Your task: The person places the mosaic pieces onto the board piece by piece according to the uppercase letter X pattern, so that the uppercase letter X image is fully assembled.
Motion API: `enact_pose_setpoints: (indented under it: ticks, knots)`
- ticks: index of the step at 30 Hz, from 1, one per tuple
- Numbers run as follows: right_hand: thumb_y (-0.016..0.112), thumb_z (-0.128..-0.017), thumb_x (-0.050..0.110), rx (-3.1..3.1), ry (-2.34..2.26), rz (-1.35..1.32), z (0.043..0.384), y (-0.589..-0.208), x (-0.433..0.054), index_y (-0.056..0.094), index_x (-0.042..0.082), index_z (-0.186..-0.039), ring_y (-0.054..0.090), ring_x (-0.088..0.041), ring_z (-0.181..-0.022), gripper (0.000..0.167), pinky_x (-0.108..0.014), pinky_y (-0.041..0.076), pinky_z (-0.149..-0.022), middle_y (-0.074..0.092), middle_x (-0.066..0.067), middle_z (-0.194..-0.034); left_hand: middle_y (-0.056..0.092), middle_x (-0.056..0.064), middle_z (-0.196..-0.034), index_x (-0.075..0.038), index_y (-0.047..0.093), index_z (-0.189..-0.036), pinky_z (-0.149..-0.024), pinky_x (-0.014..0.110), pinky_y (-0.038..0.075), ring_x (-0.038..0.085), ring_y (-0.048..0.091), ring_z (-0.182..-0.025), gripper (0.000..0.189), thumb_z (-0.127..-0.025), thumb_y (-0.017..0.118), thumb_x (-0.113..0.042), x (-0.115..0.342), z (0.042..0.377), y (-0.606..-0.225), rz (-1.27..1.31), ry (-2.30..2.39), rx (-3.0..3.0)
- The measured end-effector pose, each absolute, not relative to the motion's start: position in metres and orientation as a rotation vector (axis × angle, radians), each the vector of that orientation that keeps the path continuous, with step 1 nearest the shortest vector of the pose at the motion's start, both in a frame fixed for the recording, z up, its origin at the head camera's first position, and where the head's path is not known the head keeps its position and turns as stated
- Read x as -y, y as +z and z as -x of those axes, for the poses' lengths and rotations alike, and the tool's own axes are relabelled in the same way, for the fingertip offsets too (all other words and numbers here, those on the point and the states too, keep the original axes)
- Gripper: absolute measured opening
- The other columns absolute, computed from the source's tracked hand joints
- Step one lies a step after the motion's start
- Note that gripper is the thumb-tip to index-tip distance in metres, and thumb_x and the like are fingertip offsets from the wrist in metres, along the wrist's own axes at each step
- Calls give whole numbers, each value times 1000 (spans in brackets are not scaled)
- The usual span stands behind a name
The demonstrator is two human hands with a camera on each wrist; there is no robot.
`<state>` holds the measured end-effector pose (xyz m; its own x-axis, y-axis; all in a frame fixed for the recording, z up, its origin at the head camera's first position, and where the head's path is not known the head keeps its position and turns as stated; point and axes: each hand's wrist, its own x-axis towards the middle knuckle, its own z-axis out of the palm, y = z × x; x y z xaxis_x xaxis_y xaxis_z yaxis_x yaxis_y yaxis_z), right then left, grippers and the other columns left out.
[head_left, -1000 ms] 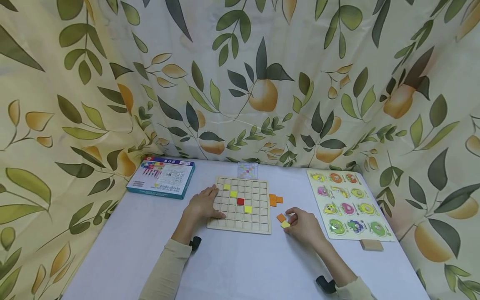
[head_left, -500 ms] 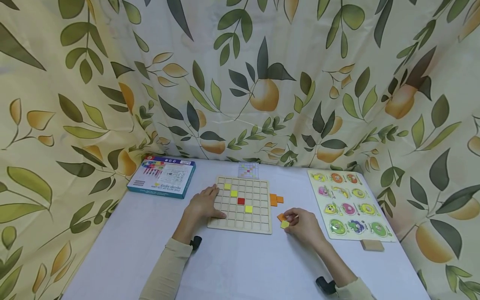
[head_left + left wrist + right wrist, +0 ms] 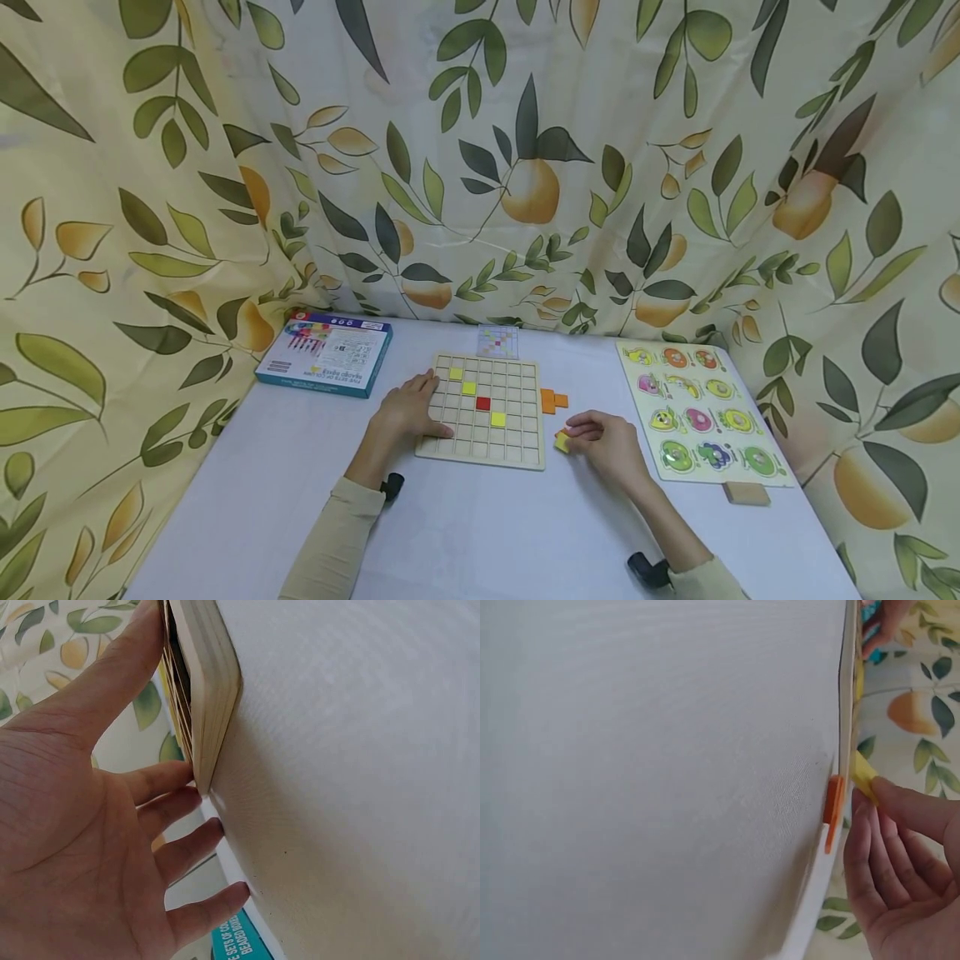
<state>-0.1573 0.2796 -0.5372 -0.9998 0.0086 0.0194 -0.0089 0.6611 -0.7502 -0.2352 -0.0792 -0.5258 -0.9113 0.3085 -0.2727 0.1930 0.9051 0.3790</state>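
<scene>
The right hand [image 3: 607, 446] pinches a small, flat, square yellow tile [image 3: 863, 772] between thumb and fingers; a pale wooden grid board [image 3: 525, 446] lies to the left of that grip, with flat orange square tiles [image 3: 548, 401] beyond it. Across the board, the left hand [image 3: 407, 410], fingers loosely extended, rests at its edge. The yellow tile looks light, stiff and perhaps slick, best taken by one edge

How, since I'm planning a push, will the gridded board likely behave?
The gridded board looks stiff, judging by the thick edge in the left wrist view. Wide and flat on the table, it seems unlikely to roll or tip. Pushed rightward, it would probably shove the orange tiles beside it.
</scene>
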Motion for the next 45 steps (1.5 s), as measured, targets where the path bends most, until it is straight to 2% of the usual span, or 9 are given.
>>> enact_pose_setpoints:
  ticks: [11, 21, 33, 45]
  knots:
    - [88, -80, 1, 2720, 1547, -14, 171, -536, -260, 77, 1, -107, 76, -17, -78, 29, -22, 61, -68, 78, -5, -90, 23, 13, -172, -7, 32, -164, -124, 61, 27, 35, 24, -157, 114, -78, 86, -61, 79, 235, -526, -384, 480, -2750]
    - [90, -77, -2, 2713, 1579, -102, 181, -536, -235, 78, 3, -104, 76, -16, -79, 30, -22, 61, -71, 77, -3, -87, 23, 12, -172, -7, 33, -163, -123, 62, 28, 35, 25, -157, 114, -78, 86, -61, 80, 235, -529, -382, 481, -2759]
    - [89, -80, 0, 2784, 1545, -156, 188, -540, -216, 78, 4, -104, 73, -15, -78, 27, -22, 59, -71, 76, 1, -87, 23, 12, -172, -8, 33, -163, -124, 61, 27, 35, 25, -157, 113, -78, 86, -60, 79, 235, -527, -385, 477, -2758]
    - [87, -82, 1, 2860, 1421, -243, 189, -542, -208, 77, 10, -96, 71, -11, -77, 19, -23, 60, -70, 74, 6, -82, 23, 13, -172, -7, 33, -163, -123, 61, 28, 36, 25, -157, 114, -78, 86, -61, 80, 236, -527, -385, 463, -2757]
